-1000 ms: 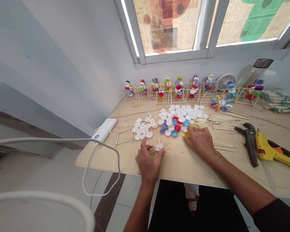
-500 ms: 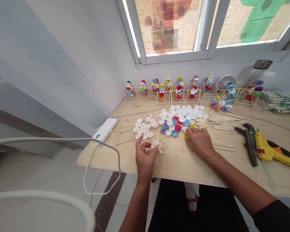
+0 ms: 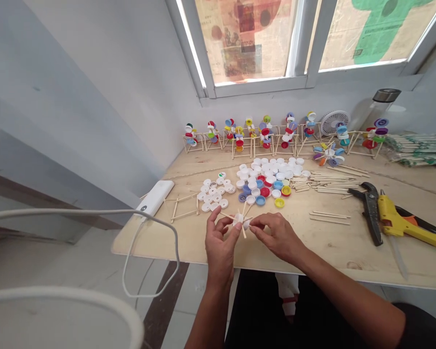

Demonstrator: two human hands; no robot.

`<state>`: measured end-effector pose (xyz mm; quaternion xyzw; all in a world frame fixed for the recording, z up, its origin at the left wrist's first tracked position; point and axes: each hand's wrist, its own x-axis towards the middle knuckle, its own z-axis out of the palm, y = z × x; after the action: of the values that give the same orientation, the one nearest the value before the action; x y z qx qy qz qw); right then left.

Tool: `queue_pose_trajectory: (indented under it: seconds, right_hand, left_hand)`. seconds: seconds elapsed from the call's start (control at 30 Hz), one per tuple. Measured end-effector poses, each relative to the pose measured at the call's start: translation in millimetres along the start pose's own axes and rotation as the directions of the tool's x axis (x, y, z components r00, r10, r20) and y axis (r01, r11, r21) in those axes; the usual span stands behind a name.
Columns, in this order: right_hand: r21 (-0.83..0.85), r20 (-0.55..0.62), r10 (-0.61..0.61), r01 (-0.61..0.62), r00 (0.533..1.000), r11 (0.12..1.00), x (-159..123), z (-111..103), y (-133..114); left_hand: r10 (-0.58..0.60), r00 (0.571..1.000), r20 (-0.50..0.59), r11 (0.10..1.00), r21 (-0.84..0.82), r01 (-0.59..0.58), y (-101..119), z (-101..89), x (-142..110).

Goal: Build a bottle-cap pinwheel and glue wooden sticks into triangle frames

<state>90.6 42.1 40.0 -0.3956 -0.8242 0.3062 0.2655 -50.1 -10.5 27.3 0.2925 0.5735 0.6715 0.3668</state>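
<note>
My left hand (image 3: pixel 222 235) grips a small spoked wheel, a white cap hub (image 3: pixel 238 220) with thin wooden sticks radiating from it, above the table's front part. My right hand (image 3: pixel 274 235) is closed in a pinch at the wheel's right side, its fingertips at a white bottle cap (image 3: pixel 246 224) beside the hub. The fingers partly cover how this cap meets the sticks. Beyond the hands lie loose coloured and white bottle caps (image 3: pixel 271 169), including a yellow cap (image 3: pixel 279 203). White caps with holes (image 3: pixel 214 191) form a group to the left.
Finished cap wheels on stick frames (image 3: pixel 265 138) line the back. Wooden sticks (image 3: pixel 334 182), black cutters (image 3: pixel 372 213) and a yellow glue gun (image 3: pixel 399 223) lie right. A stick frame (image 3: pixel 184 207), white power bank (image 3: pixel 154 198) and its cable (image 3: pixel 176 242) are left.
My right hand has moved left from the yellow caps to the spoked wheel, where it now pinches at its right side. My left hand still holds the wheel. The view has shifted slightly.
</note>
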Motion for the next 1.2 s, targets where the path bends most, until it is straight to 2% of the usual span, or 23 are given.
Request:
queue_pose_trajectory:
  seconds: [0.1,0.23,0.4,0.5,0.6,0.73,1.0,1.2]
  right_hand:
    - [-0.009,-0.002,0.029,-0.029,1.000,1.000,-3,-3,2]
    - [-0.036,0.003,0.065,-0.065,0.998,0.997,-15,-17,12]
    - [-0.223,-0.020,0.108,-0.110,0.994,0.969,-39,-48,42]
    - [-0.423,-0.083,0.082,-0.109,0.993,0.900,-50,-69,60]
    - [-0.610,-0.140,0.010,-0.094,0.990,0.787,-57,-86,74]
    - [-0.747,-0.189,-0.046,-0.113,0.981,0.655,-61,-103,88]
    - [-0.828,-0.226,0.015,-0.200,0.974,0.525,-55,-130,110]
    - [-0.827,-0.236,0.049,-0.227,0.971,0.514,-56,-139,119]
  left_hand:
    - [-0.075,0.997,0.007,0.992,-0.105,0.076,6,2.2,-2]
    - [-0.202,0.979,-0.007,0.951,-0.239,0.194,12,-0.5,3]
    - [-0.287,0.956,-0.059,0.912,-0.321,0.254,11,-5.9,11]
    - [-0.304,0.952,-0.037,0.907,-0.316,0.277,11,-4.0,12]
    - [-0.294,0.956,0.017,0.912,-0.292,0.286,10,0.0,11]
    - [-0.295,0.953,0.071,0.919,-0.253,0.303,9,3.3,8]
    - [-0.308,0.941,0.137,0.920,-0.210,0.332,11,5.4,5]
    - [-0.343,0.920,0.188,0.890,-0.247,0.382,15,10.4,2]
